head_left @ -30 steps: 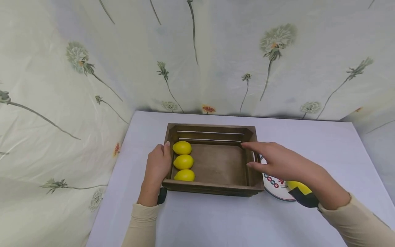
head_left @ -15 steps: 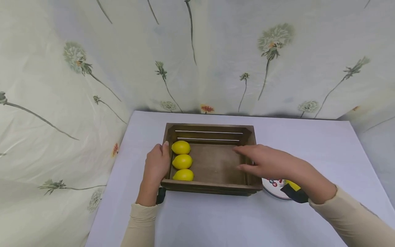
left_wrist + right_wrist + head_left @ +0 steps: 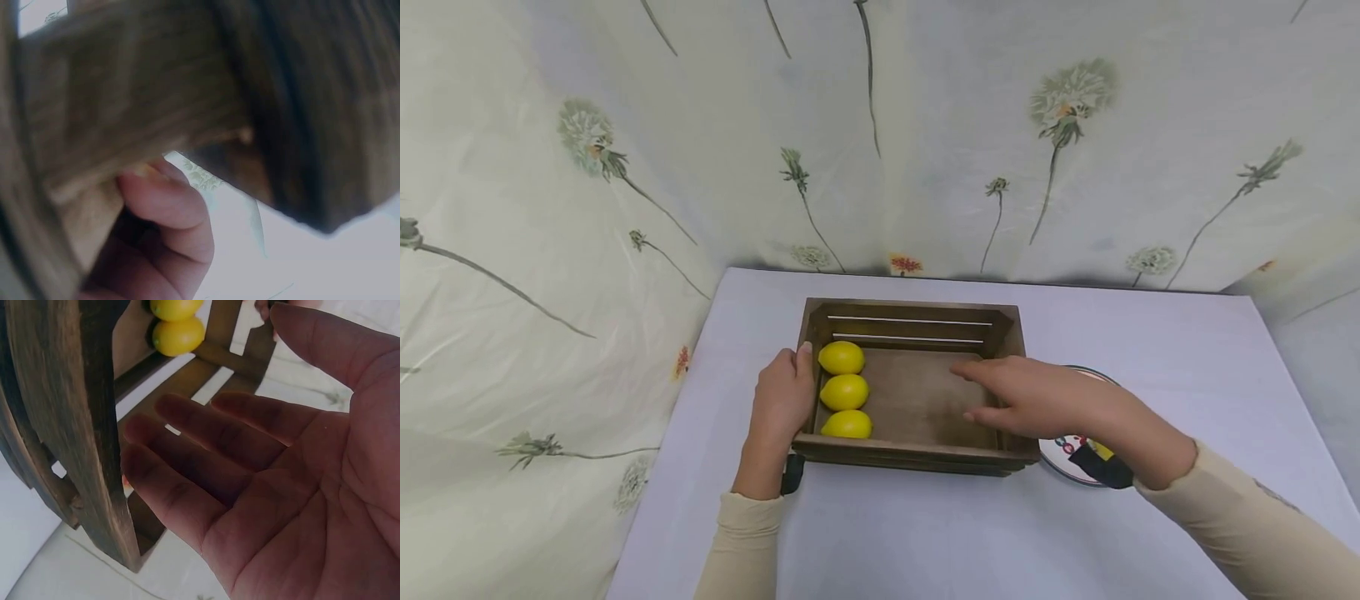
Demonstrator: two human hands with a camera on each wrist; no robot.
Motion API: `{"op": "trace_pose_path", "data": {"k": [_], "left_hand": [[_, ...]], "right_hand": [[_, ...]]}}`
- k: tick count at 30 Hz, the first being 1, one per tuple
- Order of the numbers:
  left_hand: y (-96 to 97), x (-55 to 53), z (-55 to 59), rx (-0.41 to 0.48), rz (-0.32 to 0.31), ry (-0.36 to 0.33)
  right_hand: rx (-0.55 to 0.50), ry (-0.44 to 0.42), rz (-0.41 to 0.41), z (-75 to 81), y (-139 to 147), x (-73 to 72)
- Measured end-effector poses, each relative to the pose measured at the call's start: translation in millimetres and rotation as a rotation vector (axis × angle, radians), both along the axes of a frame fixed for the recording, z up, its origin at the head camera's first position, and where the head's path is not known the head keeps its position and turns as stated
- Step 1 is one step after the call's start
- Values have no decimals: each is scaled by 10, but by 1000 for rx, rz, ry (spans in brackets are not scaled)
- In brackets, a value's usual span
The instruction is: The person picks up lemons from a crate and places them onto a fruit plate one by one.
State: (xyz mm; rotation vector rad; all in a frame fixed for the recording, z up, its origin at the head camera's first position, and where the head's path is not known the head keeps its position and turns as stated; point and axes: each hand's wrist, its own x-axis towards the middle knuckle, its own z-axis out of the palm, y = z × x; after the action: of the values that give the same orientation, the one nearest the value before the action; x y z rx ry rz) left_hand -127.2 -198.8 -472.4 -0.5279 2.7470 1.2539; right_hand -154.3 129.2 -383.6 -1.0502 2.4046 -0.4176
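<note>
A brown slatted wooden crate [image 3: 917, 451] stands on the table, and three yellow lemons [image 3: 844, 392] lie in a row along its left inner wall. My left hand [image 3: 782, 396] grips the crate's left side, thumb on the rim. In the left wrist view, its curled fingers [image 3: 169, 206] hook in under a slat [image 3: 144, 94]. My right hand [image 3: 1045, 398] reaches over the crate's right side, fingertips above the bare floor. Its palm and loosely straight fingers, seen in the right wrist view, hold nothing.
Right of the crate, a white printed plate [image 3: 1062, 468] lies partly under my right forearm. Something yellow [image 3: 1102, 451] on it shows past the black wrist strap [image 3: 1101, 468]. A white cloth covers the table [image 3: 925, 542]. A dandelion-patterned curtain [image 3: 925, 167] hangs behind and at left.
My right hand has moved left, from the crate's right wall to farther over its inside. The left hand keeps its grip; crate and lemons stay put.
</note>
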Motion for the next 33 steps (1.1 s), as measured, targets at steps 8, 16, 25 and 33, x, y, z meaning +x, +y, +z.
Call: {"op": "trace_pose_path", "data": {"k": [8, 16, 25, 33], "left_hand": [[-4, 0, 9, -6, -2, 6], [-11, 2, -3, -7, 5, -3], [-10, 3, -7, 9, 6, -10], [5, -1, -4, 10, 14, -15]], "right_hand": [[5, 3, 38, -37, -92, -35], [60, -6, 82, -88, -259, -112], [109, -52, 111, -135, -462, -212], [105, -69, 144, -174, -645, -278]]}}
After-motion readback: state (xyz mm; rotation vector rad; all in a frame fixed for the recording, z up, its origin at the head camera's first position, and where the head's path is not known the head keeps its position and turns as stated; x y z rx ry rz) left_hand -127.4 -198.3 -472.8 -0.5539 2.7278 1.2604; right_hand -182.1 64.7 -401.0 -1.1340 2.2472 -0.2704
